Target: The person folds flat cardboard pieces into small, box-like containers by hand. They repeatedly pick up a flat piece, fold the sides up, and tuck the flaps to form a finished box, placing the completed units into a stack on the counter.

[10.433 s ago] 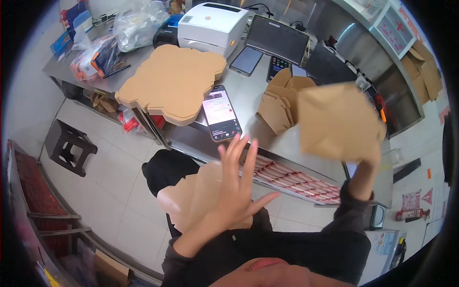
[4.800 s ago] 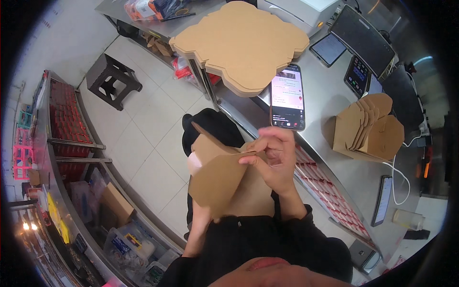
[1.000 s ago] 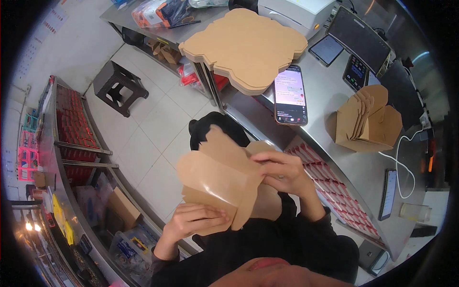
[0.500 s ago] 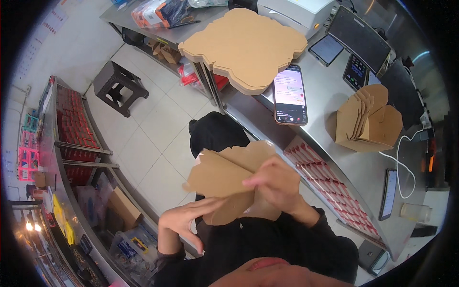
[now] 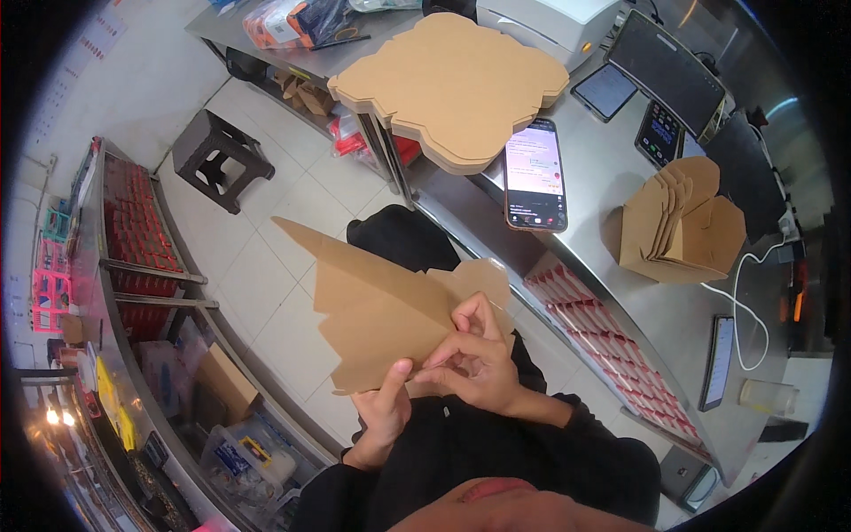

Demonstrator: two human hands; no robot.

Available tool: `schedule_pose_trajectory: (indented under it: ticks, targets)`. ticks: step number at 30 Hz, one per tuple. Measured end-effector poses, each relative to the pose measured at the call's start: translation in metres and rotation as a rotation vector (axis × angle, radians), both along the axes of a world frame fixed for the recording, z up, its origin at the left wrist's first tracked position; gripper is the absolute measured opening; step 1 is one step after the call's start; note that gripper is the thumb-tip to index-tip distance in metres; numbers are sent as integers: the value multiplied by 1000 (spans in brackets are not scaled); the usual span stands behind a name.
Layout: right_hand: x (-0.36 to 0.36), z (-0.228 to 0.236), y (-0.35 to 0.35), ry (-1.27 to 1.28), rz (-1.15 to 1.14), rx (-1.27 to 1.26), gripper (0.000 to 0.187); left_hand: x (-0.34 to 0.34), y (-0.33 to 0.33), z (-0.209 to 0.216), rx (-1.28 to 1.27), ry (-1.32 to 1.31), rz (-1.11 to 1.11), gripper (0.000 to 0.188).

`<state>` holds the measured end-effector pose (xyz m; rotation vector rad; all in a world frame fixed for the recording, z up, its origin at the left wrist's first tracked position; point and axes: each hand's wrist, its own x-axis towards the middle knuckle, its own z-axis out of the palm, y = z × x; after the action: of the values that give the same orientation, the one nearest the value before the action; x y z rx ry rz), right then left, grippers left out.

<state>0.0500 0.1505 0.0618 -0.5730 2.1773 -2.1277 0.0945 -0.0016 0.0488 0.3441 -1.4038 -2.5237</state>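
Note:
Over my lap is a brown kraft cardboard box blank (image 5: 381,306), partly folded, with one pointed flap sticking up toward the far left. My left hand (image 5: 383,415) grips its near edge, thumb on top and fingers hidden below. My right hand (image 5: 483,363) pinches the near right edge between thumb and fingers, close to the left thumb. A scalloped cardboard part (image 5: 479,275) shows beyond the right hand; whether it belongs to the same blank I cannot tell. On the metal counter, a stack of flat box blanks (image 5: 452,84) overhangs the edge, and folded boxes (image 5: 678,222) stand nested to the right.
A phone (image 5: 535,177) lies at the counter edge beside the stack. Behind are a white printer (image 5: 550,27) and a tablet (image 5: 665,71); another phone (image 5: 717,363) and a clear cup (image 5: 768,396) sit at right. A black stool (image 5: 222,160) and shelving (image 5: 146,284) stand left.
The blank has turned and its panel now stands raised toward the far left. My left hand has moved right and gripped the near edge; my right hand has shifted nearer to it.

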Motion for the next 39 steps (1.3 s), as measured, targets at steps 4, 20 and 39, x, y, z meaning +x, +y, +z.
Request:
schedule_pose_trajectory:
  ticks: [4,20,39]
  targets:
    - [7,-1,-8,-169,-42,-168,19,-2,1,-5,80,-28,-14,53]
    - [7,0,-9,-166,-22,-134,36,-4,4,-14,159,-88,40,59]
    - [-44,-9,-8,310,-295,479,56,-24,-29,-57,-219,-221,-295,56]
